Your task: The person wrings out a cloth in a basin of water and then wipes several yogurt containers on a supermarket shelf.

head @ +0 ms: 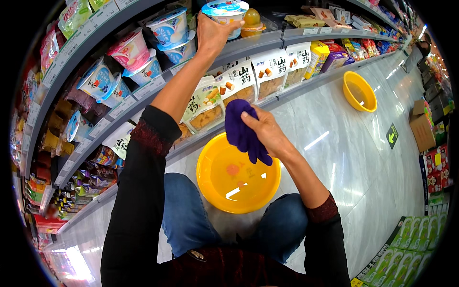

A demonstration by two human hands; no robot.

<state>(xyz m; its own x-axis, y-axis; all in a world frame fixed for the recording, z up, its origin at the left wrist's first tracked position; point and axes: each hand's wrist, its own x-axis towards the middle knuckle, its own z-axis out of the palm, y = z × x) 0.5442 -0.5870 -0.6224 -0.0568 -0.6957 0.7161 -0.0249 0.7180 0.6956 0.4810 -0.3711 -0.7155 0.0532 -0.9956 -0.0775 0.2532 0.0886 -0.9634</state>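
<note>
My left hand (212, 34) is closed around a blue-and-white lidded plastic cup (229, 16) at the shelf, thumb on its right side. In my right hand (269, 131) is a bunched purple cloth (241, 125), its lower folds hanging over a yellow plastic basin (208, 179). The basin stands on the floor between my knees and holds water. More cups, among them a pink one (129, 50) and a blue one (168, 28), stand stacked on the shelf left of my left hand. A round yellow container (252, 23) sits just right of the cup I grip.
The grey shelf edge (244, 45) carries price tags and curves across the view. White snack pouches (270, 71) line the lower shelf. A second yellow basin (359, 91) is on the tiled floor. Boxed goods (405, 247) stand at lower right; a person (417, 53) is far back.
</note>
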